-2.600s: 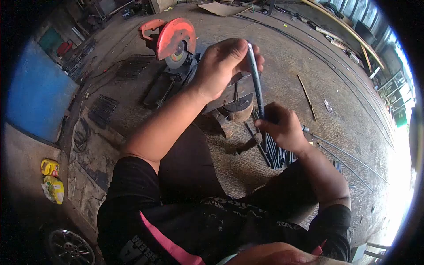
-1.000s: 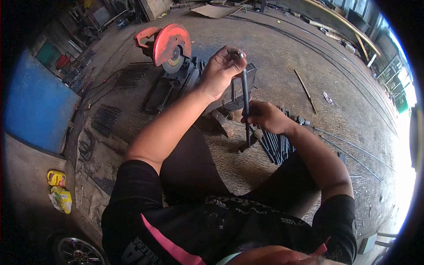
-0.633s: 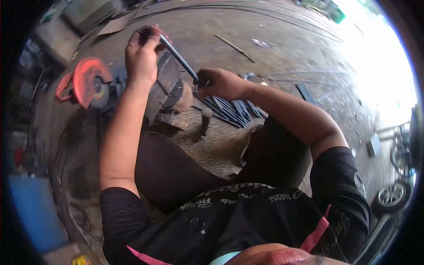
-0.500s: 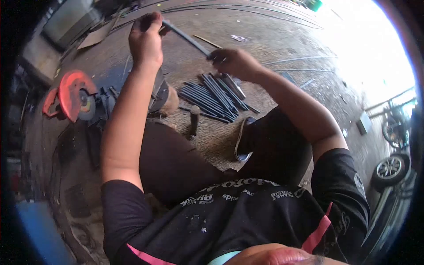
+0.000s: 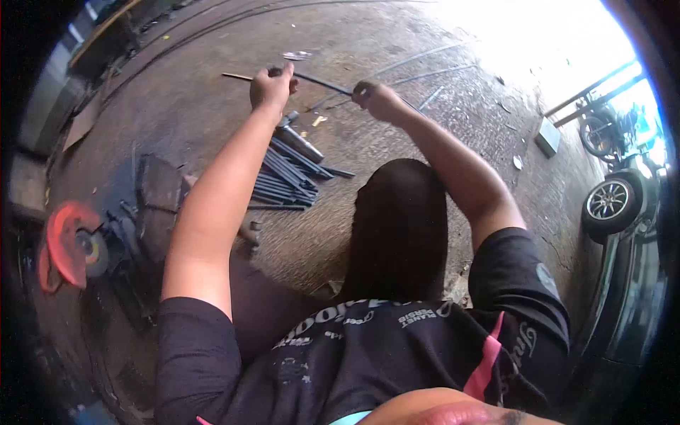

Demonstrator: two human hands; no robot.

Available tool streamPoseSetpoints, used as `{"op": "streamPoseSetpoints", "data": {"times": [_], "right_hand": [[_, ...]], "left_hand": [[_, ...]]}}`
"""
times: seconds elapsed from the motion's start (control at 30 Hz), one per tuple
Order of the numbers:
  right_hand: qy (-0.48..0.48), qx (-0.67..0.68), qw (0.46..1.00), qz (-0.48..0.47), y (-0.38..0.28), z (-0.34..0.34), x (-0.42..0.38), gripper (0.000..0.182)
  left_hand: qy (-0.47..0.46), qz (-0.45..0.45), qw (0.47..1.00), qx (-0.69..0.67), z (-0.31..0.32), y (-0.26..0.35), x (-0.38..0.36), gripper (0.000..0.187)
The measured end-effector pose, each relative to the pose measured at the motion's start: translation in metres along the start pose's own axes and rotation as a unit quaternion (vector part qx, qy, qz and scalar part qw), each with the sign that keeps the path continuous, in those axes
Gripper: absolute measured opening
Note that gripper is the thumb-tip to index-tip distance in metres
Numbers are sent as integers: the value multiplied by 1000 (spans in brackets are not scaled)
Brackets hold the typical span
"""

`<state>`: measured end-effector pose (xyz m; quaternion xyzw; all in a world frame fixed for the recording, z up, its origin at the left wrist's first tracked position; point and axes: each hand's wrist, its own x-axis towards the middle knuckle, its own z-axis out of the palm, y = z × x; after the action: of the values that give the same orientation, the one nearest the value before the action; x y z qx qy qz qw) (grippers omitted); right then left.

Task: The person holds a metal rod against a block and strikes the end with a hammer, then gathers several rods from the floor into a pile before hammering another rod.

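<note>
In the head view, I see 1 metal rod [image 5: 322, 83] up in front of the person, over the floor, slanting down toward the right. The left hand [image 5: 273, 88] is closed around 1 end and the right hand [image 5: 375, 101], a bit blurred, grips close to the other, so both are holding the same piece. With so little rod past the fingers, I'd worry about a slip: a loosened grip could drop it on the rod pile [image 5: 287, 173], and those pieces cross loosely enough to roll apart. Rough ends, if they are rough, could nick a finger. The cut-off saw [image 5: 69, 237] shows its disc below the red guard, well apart from both hands; I can't tell whether it spins.

As for containers, the nearest I spot is a grey boxy block [image 5: 547, 138] beside the motorbike [image 5: 601, 134]; whether it's hollow or holds anything, I can't tell.
</note>
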<state>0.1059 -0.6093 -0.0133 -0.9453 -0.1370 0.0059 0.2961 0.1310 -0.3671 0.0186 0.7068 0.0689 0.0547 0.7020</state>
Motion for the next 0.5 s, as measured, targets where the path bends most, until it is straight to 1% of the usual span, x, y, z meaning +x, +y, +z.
{"op": "streamPoseSetpoints", "data": {"times": [0.03, 0.07, 0.1, 0.13, 0.17, 0.2, 0.23, 0.27, 0.3, 0.37, 0.4, 0.43, 0.5], "right_hand": [[-14, -3, 1000, 6, 31, 15, -1, 27], [-21, 3, 1000, 19, 64, 31, 0, 27], [-10, 36, 996, 79, 97, 48, -3, 29], [1, 67, 988, 140, 124, 63, -6, 30], [-8, 73, 985, 153, 151, 79, -8, 30], [20, 97, 976, 195, 173, 92, -13, 30], [50, 119, 963, 235, 185, 99, -15, 31], [30, 85, 956, 277, 195, 104, -15, 27], [24, 92, 953, 289, 216, 114, -10, 27], [59, 70, 939, 332, 256, 146, -11, 25], [55, 77, 931, 354, 271, 155, -8, 24], [52, 85, 928, 359, 289, 166, -4, 24], [112, -13, 933, 343, 319, 183, 2, 22]], "left_hand": [[8, 13, 998, 61, 21, -37, 15, 21], [-26, -18, 999, 26, 43, -70, 27, 20], [-59, -51, 997, -7, 65, -100, 35, 20], [-84, -76, 993, 34, 85, -124, 43, 21], [-108, -100, 986, 74, 106, -147, 53, 21], [-104, -120, 985, 66, 129, -184, 68, 22], [-142, -135, 978, 70, 146, -203, 74, 22], [-149, -147, 976, 66, 162, -222, 78, 23], [-157, -161, 972, 64, 177, -248, 81, 25], [-219, -129, 938, 235, 198, -287, 82, 36], [-236, -92, 923, 290, 207, -277, 73, 45], [-273, -69, 926, 251, 215, -288, 72, 48], [-293, -75, 932, 201, 231, -303, 74, 51]]}}
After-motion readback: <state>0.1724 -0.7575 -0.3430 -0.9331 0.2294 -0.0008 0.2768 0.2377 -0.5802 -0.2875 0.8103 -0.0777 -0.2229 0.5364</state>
